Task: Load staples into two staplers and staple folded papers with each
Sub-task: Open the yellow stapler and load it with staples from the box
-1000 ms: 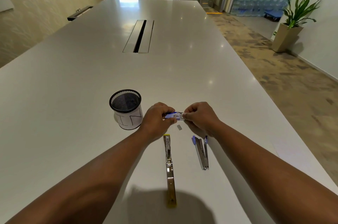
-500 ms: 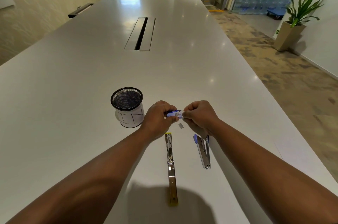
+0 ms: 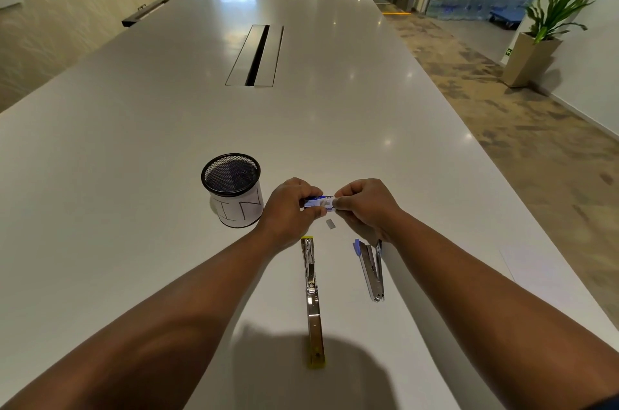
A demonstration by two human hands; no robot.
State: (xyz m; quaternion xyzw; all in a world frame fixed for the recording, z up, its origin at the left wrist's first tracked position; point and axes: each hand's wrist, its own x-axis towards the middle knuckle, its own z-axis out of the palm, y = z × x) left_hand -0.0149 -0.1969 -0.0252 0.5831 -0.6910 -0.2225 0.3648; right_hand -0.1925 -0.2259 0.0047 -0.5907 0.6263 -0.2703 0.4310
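A small blue and white staple box (image 3: 320, 202) is held above the white table (image 3: 134, 148) between both hands. My left hand (image 3: 289, 208) grips its left end; my right hand (image 3: 363, 205) pinches its right end. Just below the box a short strip of staples (image 3: 330, 224) lies on the table. Nearer me, a yellow-tipped stapler (image 3: 313, 299) lies fully opened out flat, lengthwise. To its right a blue-tipped stapler (image 3: 371, 270) lies partly opened in a V.
A black mesh pen cup (image 3: 232, 190) with a paper label stands just left of my left hand. A cable slot (image 3: 256, 56) runs along the table's middle. White paper (image 3: 536, 262) lies near the right table edge. A potted plant (image 3: 542, 37) stands on the floor.
Both hands keep hold of the staple box at the same spot; the view has tilted slightly. Nothing on the table has moved.
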